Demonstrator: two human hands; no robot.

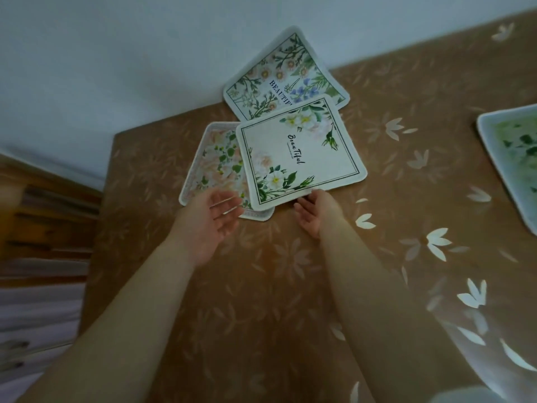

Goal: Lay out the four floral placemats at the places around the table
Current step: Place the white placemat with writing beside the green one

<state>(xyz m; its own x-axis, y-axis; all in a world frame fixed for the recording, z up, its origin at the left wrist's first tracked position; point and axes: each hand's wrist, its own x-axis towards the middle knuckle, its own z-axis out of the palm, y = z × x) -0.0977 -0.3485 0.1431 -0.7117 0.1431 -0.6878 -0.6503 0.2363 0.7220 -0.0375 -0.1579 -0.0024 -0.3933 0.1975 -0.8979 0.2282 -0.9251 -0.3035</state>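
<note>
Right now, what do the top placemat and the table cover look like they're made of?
Top placemat: likely thin, flexible printed fabric or vinyl; matte, with a stitched-looking rounded border. Table cover: probably glossy plastic or oilcloth; its pale flower prints catch glare.

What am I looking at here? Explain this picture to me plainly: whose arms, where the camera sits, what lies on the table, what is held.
There is no machine. A person wears a wide-angle camera on the head, looking down at their own bare arms, so edges look bent.

The table has a brown flowered cover. Three placemats overlap near its far corner: the top mat, a pink mat partly under it, and a far mat by the wall. A fourth, the green mat, lies apart at the right edge.

The right hand touches the top mat's near edge; whether it grips is unclear. The left hand is open over the pink mat's near edge, holding nothing.
</note>
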